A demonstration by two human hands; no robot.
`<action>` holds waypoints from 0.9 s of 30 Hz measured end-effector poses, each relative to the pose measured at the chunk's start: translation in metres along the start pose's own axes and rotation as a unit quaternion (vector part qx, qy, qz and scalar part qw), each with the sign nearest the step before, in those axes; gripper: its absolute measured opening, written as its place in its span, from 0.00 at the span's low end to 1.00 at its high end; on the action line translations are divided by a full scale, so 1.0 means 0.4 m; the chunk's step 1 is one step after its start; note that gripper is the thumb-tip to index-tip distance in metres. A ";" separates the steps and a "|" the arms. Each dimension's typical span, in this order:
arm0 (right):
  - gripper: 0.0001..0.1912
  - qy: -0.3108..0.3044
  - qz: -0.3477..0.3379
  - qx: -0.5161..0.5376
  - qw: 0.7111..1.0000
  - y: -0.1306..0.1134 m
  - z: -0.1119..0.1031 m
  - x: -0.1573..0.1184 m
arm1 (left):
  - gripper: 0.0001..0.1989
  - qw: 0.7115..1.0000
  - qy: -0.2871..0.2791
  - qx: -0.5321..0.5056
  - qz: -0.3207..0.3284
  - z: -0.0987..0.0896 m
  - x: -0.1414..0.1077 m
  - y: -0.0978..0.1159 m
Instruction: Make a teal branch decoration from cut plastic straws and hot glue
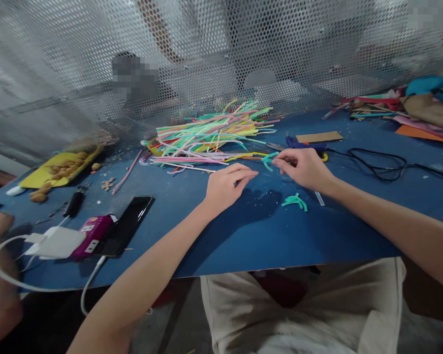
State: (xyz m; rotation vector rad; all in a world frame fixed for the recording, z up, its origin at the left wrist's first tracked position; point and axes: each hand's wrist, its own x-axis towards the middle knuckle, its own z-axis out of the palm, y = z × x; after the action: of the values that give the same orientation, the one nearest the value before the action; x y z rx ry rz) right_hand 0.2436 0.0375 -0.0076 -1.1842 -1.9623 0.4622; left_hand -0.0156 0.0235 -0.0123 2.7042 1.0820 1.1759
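My right hand (300,168) is closed in a pinch, with a small green piece of pipe cleaner (268,160) at its fingertips. That piece appears to have several short prongs. My left hand (228,187) hovers above the table to the left, its fingers and thumb drawn together; whatever they may hold is too small to make out. Below my right hand, a bent cluster of green pipe-cleaner pieces (295,201) lies on the blue tabletop (221,246). A big heap of colourful pipe cleaners (214,130) lies beyond both hands.
Behind my right hand are a blue glue gun (305,143), its black cord (376,177) and a cardboard strip (319,137). A phone (127,226), white charger (61,242) and purple box (92,236) sit left. Another person's arm (2,285) rests far left. Perforated metal (214,49) borders the back.
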 end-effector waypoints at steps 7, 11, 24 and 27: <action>0.16 -0.004 0.011 0.019 1.000 -0.003 0.000 0.000 | 0.14 0.999 0.007 -0.032 -0.036 0.004 -0.002 0.007; 0.16 -0.004 0.009 0.026 1.000 -0.011 0.000 -0.003 | 0.11 0.999 -0.019 -0.027 -0.031 0.004 0.001 0.007; 0.18 -0.010 0.010 0.057 0.998 -0.026 0.005 -0.010 | 0.14 0.993 -0.037 0.000 -0.110 0.003 0.007 0.012; 0.20 -0.015 0.014 0.072 0.997 -0.036 0.003 -0.009 | 0.18 0.993 -0.044 0.003 -0.112 0.006 0.004 0.006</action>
State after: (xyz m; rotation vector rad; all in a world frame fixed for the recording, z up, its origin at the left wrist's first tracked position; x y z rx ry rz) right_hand 0.2353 0.0271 -0.0005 -1.1195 -1.9058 0.6286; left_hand -0.0117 0.0232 -0.0123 2.5286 1.3346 1.0104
